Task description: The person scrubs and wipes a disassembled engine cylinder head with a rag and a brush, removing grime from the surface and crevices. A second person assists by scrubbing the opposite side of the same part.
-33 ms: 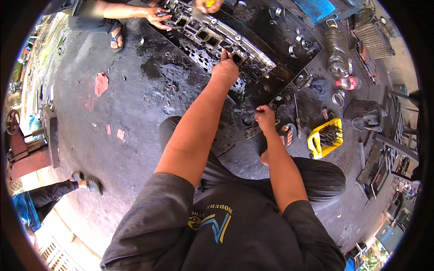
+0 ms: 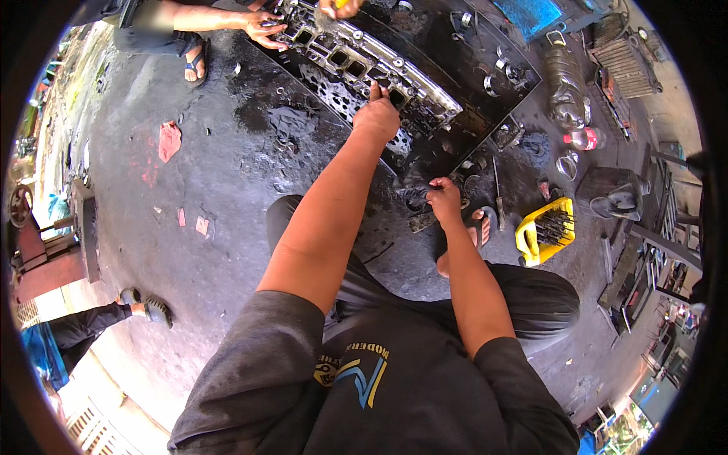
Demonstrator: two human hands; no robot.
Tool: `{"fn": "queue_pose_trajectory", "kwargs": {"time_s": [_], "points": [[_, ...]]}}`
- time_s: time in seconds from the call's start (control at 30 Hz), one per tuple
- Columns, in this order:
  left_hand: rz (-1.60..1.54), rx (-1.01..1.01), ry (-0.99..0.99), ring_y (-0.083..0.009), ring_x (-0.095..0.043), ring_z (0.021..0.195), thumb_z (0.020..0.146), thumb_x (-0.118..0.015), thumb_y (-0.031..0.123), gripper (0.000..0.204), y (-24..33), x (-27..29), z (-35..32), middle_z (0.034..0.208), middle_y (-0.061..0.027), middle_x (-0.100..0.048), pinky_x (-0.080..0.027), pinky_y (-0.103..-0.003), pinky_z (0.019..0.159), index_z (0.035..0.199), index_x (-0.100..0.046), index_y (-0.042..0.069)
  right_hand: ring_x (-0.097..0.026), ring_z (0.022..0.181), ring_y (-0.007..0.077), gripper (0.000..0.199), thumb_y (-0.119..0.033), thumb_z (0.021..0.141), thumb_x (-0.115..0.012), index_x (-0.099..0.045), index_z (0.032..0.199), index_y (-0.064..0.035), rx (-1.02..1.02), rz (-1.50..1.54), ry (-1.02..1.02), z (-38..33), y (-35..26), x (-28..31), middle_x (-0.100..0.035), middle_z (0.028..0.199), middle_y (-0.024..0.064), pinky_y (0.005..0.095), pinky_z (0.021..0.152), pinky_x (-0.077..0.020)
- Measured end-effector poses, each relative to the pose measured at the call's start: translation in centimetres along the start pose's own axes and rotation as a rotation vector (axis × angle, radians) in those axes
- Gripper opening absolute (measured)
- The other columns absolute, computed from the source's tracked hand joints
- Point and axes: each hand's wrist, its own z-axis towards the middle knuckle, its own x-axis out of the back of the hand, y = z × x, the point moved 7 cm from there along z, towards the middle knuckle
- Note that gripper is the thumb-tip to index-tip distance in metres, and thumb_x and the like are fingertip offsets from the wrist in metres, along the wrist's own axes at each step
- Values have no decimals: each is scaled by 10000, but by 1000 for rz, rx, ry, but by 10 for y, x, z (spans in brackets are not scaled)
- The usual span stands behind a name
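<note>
A long metal cylinder head [image 2: 425, 87] lies tilted across a dark, oily tray [image 2: 485, 125]. At its near edge, my left hand [image 2: 377, 119] grips it, with fingers bent over the metal beside one of the square ports. My right hand [image 2: 444, 199] is closed, held low above the floor beside the tray's near corner. Its fingertips are pinched together, and whatever they hold is too small and dark to name. A dark bundle [image 2: 413, 197] lies just left of those fingertips.
A co-worker's hand [image 2: 265, 30] rests by the head's far end; their other hand [image 2: 341, 9] holds something yellow. To my right are a yellow cut-open container [image 2: 556, 231] of dark rods, a screwdriver [image 2: 499, 199], a large plastic bottle [image 2: 567, 91] and a red-labelled bottle [image 2: 584, 139].
The co-worker's hand with the yellow thing has shifted slightly left along the cylinder head. My own hands have hardly moved.
</note>
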Motion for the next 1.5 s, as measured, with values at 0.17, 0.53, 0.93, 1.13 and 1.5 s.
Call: {"fn": "queue_pose_trajectory", "kwargs": {"time_s": [0.17, 0.53, 0.93, 1.13, 1.5], "points": [[27, -28, 21, -351, -428, 1370, 998, -431, 376, 671, 2, 3, 0, 1640, -131, -19, -426, -454, 1061, 1549, -200, 70, -550, 585, 106, 220, 39, 703, -609, -637, 916, -9, -12, 97, 60, -14, -29, 14, -614, 756, 32, 263, 523, -426], [-11, -16, 19, -350, -469, 1341, 991, -441, 345, 682, 3, 2, -1, 1640, -133, -15, -451, -469, 1037, 1551, -179, 57, -460, 638, 55, 246, 22, 777, -556, -602, 1017, -7, 244, 279, 28, -36, -226, 64, -539, 779, -7, 206, 562, -349], [45, 0, 2, -304, -461, 1354, 993, -469, 335, 684, 4, 8, -12, 1645, -106, -6, -449, -427, 1040, 1560, -172, 97, -606, 979, 391, 552, -441, 784, -758, -617, 1210, -118, 723, -934, 276, 69, -222, -8, -606, 1023, 179, 468, 822, -524], [47, 30, 7, -351, -505, 1305, 985, -467, 317, 673, 6, 7, -12, 1642, -115, -34, -454, -428, 1034, 1555, -191, 89, -660, 805, 401, 548, -598, 851, -625, -682, 974, -67, 785, -911, 345, 87, -233, -1, -663, 852, 194, 478, 687, -539], [70, -23, 74, -391, -534, 1257, 986, -462, 345, 666, 5, 8, -6, 1625, -163, -87, -444, -451, 1037, 1545, -220, 75, -531, 1125, 355, 555, -542, 777, -729, -661, 1172, -159, 585, -1009, 329, 86, -247, -22, -586, 1162, 139, 469, 918, -488]]}}
